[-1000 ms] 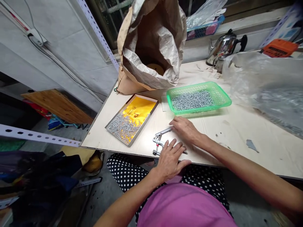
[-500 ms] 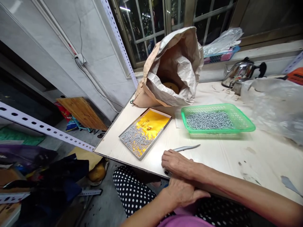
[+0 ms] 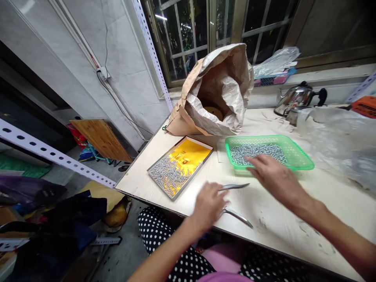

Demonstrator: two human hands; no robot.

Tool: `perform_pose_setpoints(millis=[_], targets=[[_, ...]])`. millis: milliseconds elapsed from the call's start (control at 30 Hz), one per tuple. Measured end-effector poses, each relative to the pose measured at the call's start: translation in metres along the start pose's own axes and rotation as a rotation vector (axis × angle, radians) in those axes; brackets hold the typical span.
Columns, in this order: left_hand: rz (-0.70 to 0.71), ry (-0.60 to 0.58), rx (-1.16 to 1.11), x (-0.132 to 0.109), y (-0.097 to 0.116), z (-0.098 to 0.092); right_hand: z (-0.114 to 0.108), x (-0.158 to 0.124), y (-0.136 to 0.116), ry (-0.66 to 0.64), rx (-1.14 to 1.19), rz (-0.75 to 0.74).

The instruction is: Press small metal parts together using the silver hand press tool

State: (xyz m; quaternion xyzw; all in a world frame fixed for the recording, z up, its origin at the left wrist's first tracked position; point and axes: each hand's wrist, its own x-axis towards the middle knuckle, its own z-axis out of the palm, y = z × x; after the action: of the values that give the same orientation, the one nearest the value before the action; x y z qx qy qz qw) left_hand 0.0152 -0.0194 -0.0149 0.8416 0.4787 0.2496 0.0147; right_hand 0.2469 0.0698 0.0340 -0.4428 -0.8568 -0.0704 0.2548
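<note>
Reaching to the basket [image 3: 308, 163], the right hand [image 3: 276, 178] has left the pliers [image 3: 238, 217], which it covered a half second ago. Its fingers are extended and slightly bent over the near rim; blur hides the tips, so whether they pinch a pin or are free cannot be told.

The left hand [image 3: 209, 205] has come up from the table edge to the head of the pliers. Its fingers are loosely curled; a firm grasp cannot be confirmed. The pliers lie at the near edge of the table [image 3: 219, 169], head under the left hand, two handles spread and pointing right. The work now appears divided: left hand at the tool, right hand at the supply.

Contents:
- Basket: green, right of the tray [image 3: 193, 174]; loose metal pins [image 3: 258, 152] cover most of the floor, with the right end bare.
- Tray: shallow, left of the pliers; a yellow sheet [image 3: 192, 150] lines it, with more pins heaped at the near-left end.
- Sack [image 3: 232, 92]: behind the tray, mouth open; a round yellow disc [image 3: 213, 112] shows inside.
- Bag [image 3: 343, 135]: clear plastic, right of the basket; contents indistinct.
</note>
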Motion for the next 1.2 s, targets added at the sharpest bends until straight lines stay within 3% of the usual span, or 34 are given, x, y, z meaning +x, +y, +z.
perform_pose_setpoints(millis=[100,200,300,467,667,900,967,1067,1200], targets=[[-0.356,0.075,0.184,0.02,-0.062,-0.031,0.022,-0.052,-0.045,-0.087,0.221,-0.059],[-0.539,-0.054,0.269,0.029,-0.118,-0.051,0.051,-0.096,-0.08,-0.115,0.277,0.021],[-0.563,-0.221,0.32,0.028,-0.151,-0.056,0.074,-0.12,-0.093,-0.082,0.249,0.113],[-0.387,-0.421,0.373,0.03,-0.168,-0.055,0.082,-0.126,-0.093,-0.077,0.226,0.159],[-0.301,-0.538,0.381,0.041,-0.17,-0.059,0.078,-0.122,-0.094,-0.068,0.227,0.163],[-0.327,-0.465,0.347,0.051,-0.165,-0.067,0.075,-0.121,-0.094,-0.077,0.239,0.164],[-0.392,-0.346,0.252,0.051,-0.152,-0.07,0.073,-0.117,-0.092,-0.108,0.249,0.164],[-0.566,-0.18,-0.17,0.042,-0.115,-0.069,0.07,-0.107,-0.085,-0.184,0.246,0.132],[-0.792,-0.299,-0.691,0.016,-0.057,-0.052,0.071,-0.088,-0.07,-0.276,0.197,0.093]])
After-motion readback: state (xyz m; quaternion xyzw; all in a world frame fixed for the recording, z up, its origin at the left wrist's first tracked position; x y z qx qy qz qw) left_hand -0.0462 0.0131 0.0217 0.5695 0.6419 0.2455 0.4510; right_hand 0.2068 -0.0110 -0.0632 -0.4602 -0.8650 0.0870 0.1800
